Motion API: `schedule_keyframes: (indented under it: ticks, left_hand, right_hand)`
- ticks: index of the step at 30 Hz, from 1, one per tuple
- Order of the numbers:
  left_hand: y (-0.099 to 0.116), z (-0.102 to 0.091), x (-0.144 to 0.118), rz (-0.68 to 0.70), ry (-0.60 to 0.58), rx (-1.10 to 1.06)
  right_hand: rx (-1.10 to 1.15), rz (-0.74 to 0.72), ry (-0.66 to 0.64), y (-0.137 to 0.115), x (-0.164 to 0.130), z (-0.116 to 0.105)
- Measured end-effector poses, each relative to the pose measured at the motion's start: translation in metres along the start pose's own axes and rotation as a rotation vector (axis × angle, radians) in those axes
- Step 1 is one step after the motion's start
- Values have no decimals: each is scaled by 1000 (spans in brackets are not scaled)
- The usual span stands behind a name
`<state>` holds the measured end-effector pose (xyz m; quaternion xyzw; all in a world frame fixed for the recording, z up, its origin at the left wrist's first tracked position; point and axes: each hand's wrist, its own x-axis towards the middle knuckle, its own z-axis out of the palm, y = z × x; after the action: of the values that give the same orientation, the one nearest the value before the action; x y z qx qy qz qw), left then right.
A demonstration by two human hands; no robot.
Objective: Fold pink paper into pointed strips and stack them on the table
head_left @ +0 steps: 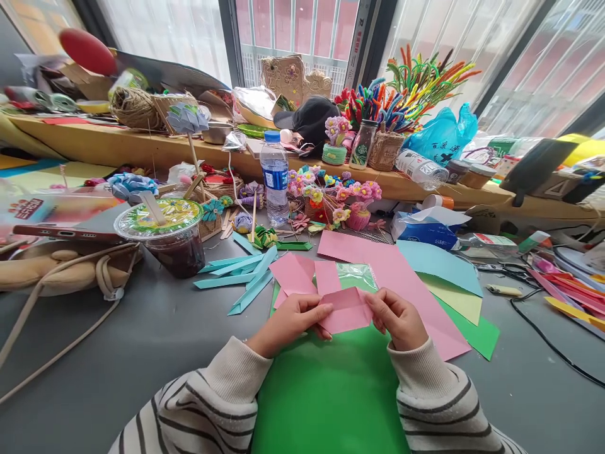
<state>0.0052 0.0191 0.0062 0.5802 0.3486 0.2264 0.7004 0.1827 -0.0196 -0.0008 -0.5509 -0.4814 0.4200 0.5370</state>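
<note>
Both of my hands hold a small folded piece of pink paper (346, 310) just above a green sheet (331, 391) on the grey table. My left hand (289, 321) pinches its left edge, and my right hand (398, 318) pinches its right edge. Behind the folded piece lie other folded pink pieces (293, 272) and a large pink sheet (397, 277). A small clear plastic bag (357, 275) lies between them.
Folded teal paper strips (243, 277) lie left of the pink pieces. A lidded drink cup (165, 236) and a water bottle (275, 176) stand further back. Blue, yellow and green sheets (454, 284) fan out on the right. Scissors (508, 271) and a black cable (548, 334) lie far right.
</note>
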Motion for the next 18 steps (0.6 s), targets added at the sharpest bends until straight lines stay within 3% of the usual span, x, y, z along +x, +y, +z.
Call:
schedule_keyframes:
  ticks: [7, 13, 18]
  left_hand:
    - [1, 2, -1, 25, 8, 22]
    - [4, 4, -3, 68, 123, 8]
    - [2, 3, -4, 51, 104, 32]
  right_hand:
    - [-8, 43, -83, -5, -2, 3]
    - [62, 164, -168, -5, -3, 3]
    - [113, 167, -134, -6, -4, 6]
